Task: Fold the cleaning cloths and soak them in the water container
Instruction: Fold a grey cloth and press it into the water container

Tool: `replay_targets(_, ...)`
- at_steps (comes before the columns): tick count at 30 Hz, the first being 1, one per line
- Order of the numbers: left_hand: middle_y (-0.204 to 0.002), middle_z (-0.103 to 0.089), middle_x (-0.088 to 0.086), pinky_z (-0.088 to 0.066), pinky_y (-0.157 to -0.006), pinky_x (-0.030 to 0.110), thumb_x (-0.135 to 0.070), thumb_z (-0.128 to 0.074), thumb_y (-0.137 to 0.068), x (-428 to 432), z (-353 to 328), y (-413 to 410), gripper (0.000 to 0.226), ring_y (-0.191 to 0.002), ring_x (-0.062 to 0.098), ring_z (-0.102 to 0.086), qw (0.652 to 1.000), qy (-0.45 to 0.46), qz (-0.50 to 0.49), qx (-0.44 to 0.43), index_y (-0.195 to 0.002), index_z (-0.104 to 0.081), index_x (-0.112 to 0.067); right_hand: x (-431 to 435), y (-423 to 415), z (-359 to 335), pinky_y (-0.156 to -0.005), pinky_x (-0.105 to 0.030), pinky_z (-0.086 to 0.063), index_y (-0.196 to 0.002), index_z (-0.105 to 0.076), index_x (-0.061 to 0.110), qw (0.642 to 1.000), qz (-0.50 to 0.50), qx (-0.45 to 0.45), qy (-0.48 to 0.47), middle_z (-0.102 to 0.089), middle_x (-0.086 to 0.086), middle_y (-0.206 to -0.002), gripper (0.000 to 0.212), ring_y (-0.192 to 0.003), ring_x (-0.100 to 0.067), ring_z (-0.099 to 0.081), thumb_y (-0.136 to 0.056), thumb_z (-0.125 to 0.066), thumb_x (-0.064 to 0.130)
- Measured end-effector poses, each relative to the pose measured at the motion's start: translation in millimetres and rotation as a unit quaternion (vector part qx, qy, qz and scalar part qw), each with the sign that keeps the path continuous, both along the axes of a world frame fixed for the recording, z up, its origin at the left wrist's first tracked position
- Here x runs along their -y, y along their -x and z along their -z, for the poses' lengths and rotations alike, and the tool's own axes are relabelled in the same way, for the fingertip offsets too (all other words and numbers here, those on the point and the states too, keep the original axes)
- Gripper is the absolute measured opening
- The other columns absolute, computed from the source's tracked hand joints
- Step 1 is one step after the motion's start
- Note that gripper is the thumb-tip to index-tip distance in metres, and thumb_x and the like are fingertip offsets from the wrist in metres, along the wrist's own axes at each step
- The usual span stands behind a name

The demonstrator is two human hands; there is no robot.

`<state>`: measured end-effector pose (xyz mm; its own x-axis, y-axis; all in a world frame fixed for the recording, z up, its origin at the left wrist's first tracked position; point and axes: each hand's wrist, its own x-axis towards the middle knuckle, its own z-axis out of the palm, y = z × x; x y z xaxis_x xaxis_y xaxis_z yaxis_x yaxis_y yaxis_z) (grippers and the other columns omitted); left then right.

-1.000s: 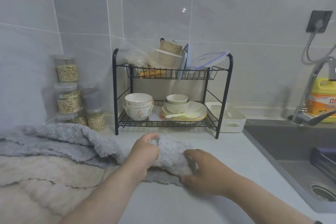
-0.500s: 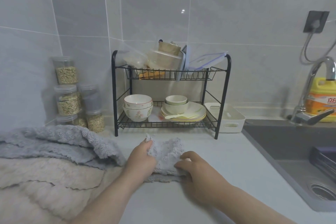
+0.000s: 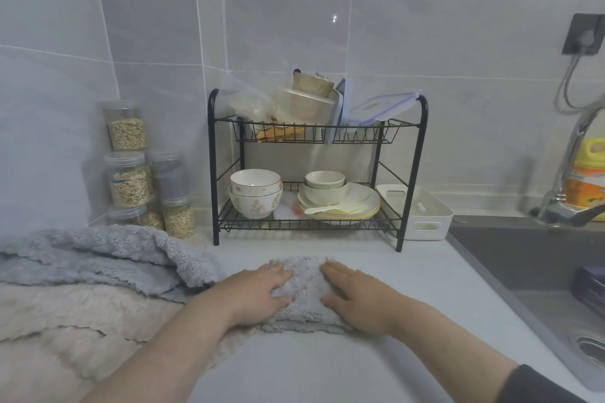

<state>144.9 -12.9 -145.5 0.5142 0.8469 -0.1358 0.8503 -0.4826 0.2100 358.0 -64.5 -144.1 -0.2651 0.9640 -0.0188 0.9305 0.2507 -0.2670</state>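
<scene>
Two flat grips pressed a folded grey cloth [image 3: 306, 289] onto a pale counter [image 3: 327, 366] at lower centre of the frame.

The left grip [image 3: 258, 294] and right grip [image 3: 355, 303] lay spread, fingers straight, one on each end of the cloth, with bare counter in front of it. At lower left, a heap of grey cloths [image 3: 98, 255] overlapped beige cloths [image 3: 49, 321] spread over that side of the counter. Behind, against the grey tiled wall [image 3: 294, 10], stood a black two-tier dish rack [image 3: 416, 173] with bowls and plates below and containers above. Stacked clear jars [image 3: 127, 180] filled the corner to its left, and a white basket [image 3: 422, 216] sat just right of it. At the right edge were a dark sink [image 3: 523, 258], a chrome faucet [image 3: 569, 173] and a yellow bottle [image 3: 591, 173].
</scene>
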Motion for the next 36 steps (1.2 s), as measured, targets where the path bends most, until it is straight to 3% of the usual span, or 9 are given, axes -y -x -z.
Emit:
replay_targets(6, -0.159, 0.010, -0.004, -0.001, -0.119, 0.033, -0.045, -0.034, -0.099, -2, 0, -2, 0.064, -0.147, 0.011, 0.007, 0.999, 0.020, 0.007, -0.050, -0.152, -0.001, -0.028, -2, -2, 5, -0.118, -0.030, -0.002, -0.153, -0.012, 0.020, 0.999, 0.003, 0.035, 0.031, -0.004, 0.006, -0.161, 0.065, -0.147, -0.009, -0.007, -0.099, -0.035, 0.048)
replay_targets(9, -0.161, 0.001, -0.001, -0.010, -0.119, 0.033, -0.044, -0.045, -0.096, 5, -3, -8, 0.068, -0.148, 0.018, -0.006, 0.999, 0.025, -0.043, 0.003, -0.152, -0.011, -0.026, 5, 3, -3, -0.110, -0.022, -0.021, -0.145, -0.037, 0.014, 0.992, 0.062, -0.106, 0.028, -0.031, 0.001, -0.155, 0.062, -0.140, -0.015, -0.032, -0.092, -0.055, 0.042)
replay_targets(11, -0.150, -0.030, 0.006, -0.035, -0.107, 0.034, -0.046, -0.057, -0.087, 9, -11, -14, 0.061, -0.133, 0.024, -0.037, 0.991, 0.015, -0.121, 0.060, -0.138, -0.036, -0.020, 7, 6, -9, -0.092, -0.024, -0.040, -0.128, -0.055, 0.007, 0.955, 0.177, -0.236, -0.008, -0.057, -0.006, -0.132, 0.052, -0.120, -0.020, -0.053, -0.087, -0.062, 0.039)
replay_targets(14, -0.095, -0.052, 0.001, -0.041, -0.065, 0.024, -0.044, -0.069, -0.079, 17, -25, -21, 0.044, -0.079, 0.014, -0.051, 0.962, 0.044, -0.225, 0.148, -0.099, -0.044, -0.014, 9, 13, -19, -0.059, -0.023, -0.041, -0.074, -0.061, 0.011, 0.945, 0.275, -0.175, -0.003, -0.063, -0.001, -0.073, 0.035, -0.078, -0.021, -0.060, -0.086, -0.056, 0.043)
replay_targets(16, -0.080, -0.049, 0.001, -0.041, -0.064, 0.025, -0.031, -0.075, -0.077, 18, -28, -25, 0.042, -0.066, 0.012, -0.047, 0.930, 0.075, -0.277, 0.231, -0.096, -0.044, -0.010, 8, 19, -19, -0.052, -0.023, -0.035, -0.060, -0.049, 0.014, 0.945, 0.286, -0.154, 0.029, -0.051, 0.004, -0.058, 0.039, -0.064, -0.018, -0.052, -0.086, -0.057, 0.042)
replay_targets(18, -0.082, -0.052, 0.005, -0.046, -0.069, 0.026, -0.020, -0.079, -0.073, 12, -25, -28, 0.044, -0.071, 0.017, -0.052, 0.889, 0.114, -0.312, 0.317, -0.095, -0.044, -0.008, 1, 21, -15, -0.056, -0.023, -0.037, -0.071, -0.051, 0.014, 0.943, 0.278, -0.180, 0.036, -0.050, 0.004, -0.064, 0.024, -0.071, -0.020, -0.053, -0.083, -0.061, 0.033)
replay_targets(23, -0.092, -0.069, 0.025, -0.056, -0.081, 0.052, 0.004, -0.078, -0.065, -4, -18, -33, 0.037, -0.082, 0.037, -0.069, 0.767, 0.242, -0.340, 0.488, -0.096, -0.058, 0.005, -4, 13, -16, -0.040, -0.016, -0.035, -0.094, -0.047, 0.018, 0.897, 0.199, -0.393, -0.029, -0.053, 0.002, -0.070, 0.017, -0.050, -0.010, -0.047, -0.084, -0.057, 0.008)
replay_targets(27, -0.087, -0.073, 0.022, -0.058, -0.069, 0.041, 0.009, -0.061, -0.076, -14, -17, -35, 0.015, -0.070, 0.031, -0.072, 0.633, 0.403, -0.293, 0.593, -0.079, -0.075, 0.005, -13, 4, -44, -0.055, -0.027, -0.050, -0.094, -0.054, 0.022, 0.841, 0.114, -0.529, -0.016, -0.070, -0.003, -0.087, 0.026, -0.068, -0.014, -0.062, -0.082, -0.062, 0.001)
replay_targets(36, -0.102, -0.072, 0.018, -0.059, -0.073, 0.046, 0.000, -0.071, -0.063, -10, -132, -74, 0.047, -0.090, 0.032, -0.071, 0.598, 0.319, -0.191, 0.710, -0.110, -0.065, -0.006, -17, -43, -154, -0.067, -0.046, -0.050, -0.090, -0.063, 0.018, 0.736, 0.218, -0.641, 0.006, -0.071, -0.014, -0.085, 0.017, -0.076, -0.027, -0.065, -0.083, -0.064, 0.003)
